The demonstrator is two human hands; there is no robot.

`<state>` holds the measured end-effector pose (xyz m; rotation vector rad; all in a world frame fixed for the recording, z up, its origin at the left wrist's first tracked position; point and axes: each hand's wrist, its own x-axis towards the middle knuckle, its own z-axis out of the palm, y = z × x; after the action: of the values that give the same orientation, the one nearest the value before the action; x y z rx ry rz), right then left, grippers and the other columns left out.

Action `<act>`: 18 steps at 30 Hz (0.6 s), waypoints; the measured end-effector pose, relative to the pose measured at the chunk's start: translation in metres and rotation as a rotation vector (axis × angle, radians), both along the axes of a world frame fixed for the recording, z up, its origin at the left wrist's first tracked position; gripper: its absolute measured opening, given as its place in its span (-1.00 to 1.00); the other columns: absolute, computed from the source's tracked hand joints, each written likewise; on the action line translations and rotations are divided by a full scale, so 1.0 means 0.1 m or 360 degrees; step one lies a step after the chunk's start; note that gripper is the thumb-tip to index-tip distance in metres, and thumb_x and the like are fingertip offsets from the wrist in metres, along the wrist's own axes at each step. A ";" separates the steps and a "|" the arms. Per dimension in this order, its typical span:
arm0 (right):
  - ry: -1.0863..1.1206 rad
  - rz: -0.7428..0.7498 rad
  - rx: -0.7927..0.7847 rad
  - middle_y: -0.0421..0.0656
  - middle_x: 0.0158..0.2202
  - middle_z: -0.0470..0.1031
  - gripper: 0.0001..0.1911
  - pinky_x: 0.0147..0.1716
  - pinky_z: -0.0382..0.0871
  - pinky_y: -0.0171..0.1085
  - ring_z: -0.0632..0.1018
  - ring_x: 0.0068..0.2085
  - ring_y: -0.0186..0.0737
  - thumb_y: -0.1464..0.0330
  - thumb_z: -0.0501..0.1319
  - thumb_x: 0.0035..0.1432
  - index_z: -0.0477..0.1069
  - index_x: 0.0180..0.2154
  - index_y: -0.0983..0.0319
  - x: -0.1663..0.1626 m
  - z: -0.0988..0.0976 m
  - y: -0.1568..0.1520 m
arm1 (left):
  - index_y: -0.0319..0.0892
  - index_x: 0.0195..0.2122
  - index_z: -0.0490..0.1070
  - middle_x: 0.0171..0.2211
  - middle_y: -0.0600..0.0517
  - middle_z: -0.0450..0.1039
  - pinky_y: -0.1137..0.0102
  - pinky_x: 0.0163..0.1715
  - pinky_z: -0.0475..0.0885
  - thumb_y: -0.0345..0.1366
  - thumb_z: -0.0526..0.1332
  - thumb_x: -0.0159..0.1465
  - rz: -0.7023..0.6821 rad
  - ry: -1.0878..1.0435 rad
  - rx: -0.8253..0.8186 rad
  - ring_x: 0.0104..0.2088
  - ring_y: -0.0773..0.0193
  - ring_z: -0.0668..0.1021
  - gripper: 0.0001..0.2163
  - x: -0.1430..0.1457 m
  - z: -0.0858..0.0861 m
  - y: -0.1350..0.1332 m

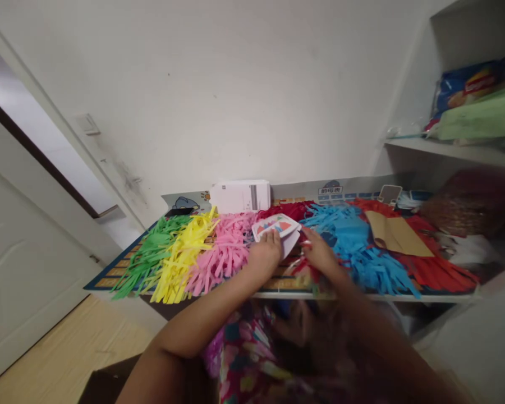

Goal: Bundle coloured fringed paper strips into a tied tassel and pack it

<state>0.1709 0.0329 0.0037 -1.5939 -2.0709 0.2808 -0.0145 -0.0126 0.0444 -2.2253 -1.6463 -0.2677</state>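
Observation:
My left hand [264, 252] is closed on the near edge of a white paper piece [278, 227] printed with red and blue shapes, held just above the table. My right hand [320, 251] pinches the same paper from the right side, fingers pressed together. The paper sits over heaps of fringed paper strips: green [149, 252], yellow [180, 255], pink [223, 249], dark red [290, 210], blue [357, 241] and red-orange [437, 269], laid side by side across the table.
A white box [239, 196] stands against the wall behind the strips. A brown paper sheet [395, 235] lies on the red-orange heap. A phone [389, 194] rests at the back right. Shelves [454, 148] with packages rise at the right. A door [21, 264] is at the left.

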 end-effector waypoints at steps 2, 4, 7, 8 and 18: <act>0.0218 -0.0118 0.0181 -0.03 0.36 0.17 -0.30 0.28 0.19 -0.02 0.25 0.33 -0.06 0.44 -0.03 0.24 -0.03 0.41 0.17 0.26 0.16 -0.22 | -0.39 0.23 0.29 0.09 -0.46 0.45 0.22 -0.21 0.60 -0.57 0.08 0.32 -0.0016 0.0042 -0.0025 0.08 -0.09 0.57 -0.56 0.12 -0.06 0.05; 0.0831 -0.0231 0.0408 -0.10 0.36 0.17 -0.28 0.25 0.24 0.00 0.30 0.31 0.00 0.29 0.07 0.28 -0.07 0.41 0.03 0.38 0.21 -0.50 | -0.41 0.22 0.30 0.03 -0.44 0.49 0.27 -0.27 0.60 -0.57 0.08 0.32 -0.0034 0.0076 -0.0061 -0.03 -0.04 0.64 -0.58 0.23 -0.11 0.12; 0.0870 -0.0099 0.0537 -0.09 0.38 0.13 -0.27 0.28 0.21 0.06 0.25 0.34 0.03 0.28 0.08 0.28 -0.10 0.42 0.03 0.31 -0.01 -0.79 | -0.42 0.18 0.33 -0.10 -0.37 0.55 0.32 -0.33 0.57 -0.55 0.07 0.34 -0.0076 0.0111 -0.0136 -0.21 0.06 0.67 -0.62 0.38 -0.16 0.21; 0.0740 -0.0019 0.0577 -0.07 0.37 0.15 -0.30 0.28 0.19 0.09 0.24 0.35 0.04 0.31 0.06 0.28 -0.05 0.41 0.06 0.27 -0.13 -0.81 | -0.41 0.15 0.35 -0.14 -0.33 0.56 0.33 -0.33 0.56 -0.53 0.08 0.34 -0.0097 0.0121 -0.0163 -0.23 0.09 0.67 -0.65 0.41 -0.17 0.24; -0.0394 0.0212 0.0275 0.03 0.26 0.34 -0.38 0.07 0.41 0.11 0.46 0.16 0.17 0.48 0.15 0.14 0.34 0.24 0.07 0.33 -0.63 -0.60 | -0.37 -0.08 0.47 -0.19 -0.25 0.53 0.30 -0.32 0.51 -0.50 0.10 0.34 -0.0233 0.0192 -0.0341 -0.21 0.08 0.60 -0.79 0.57 -0.20 0.37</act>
<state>0.2042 -0.0276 -0.0595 -1.4502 -2.3222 -0.0532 0.0421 0.0246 0.0247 -2.4716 -1.5132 0.0078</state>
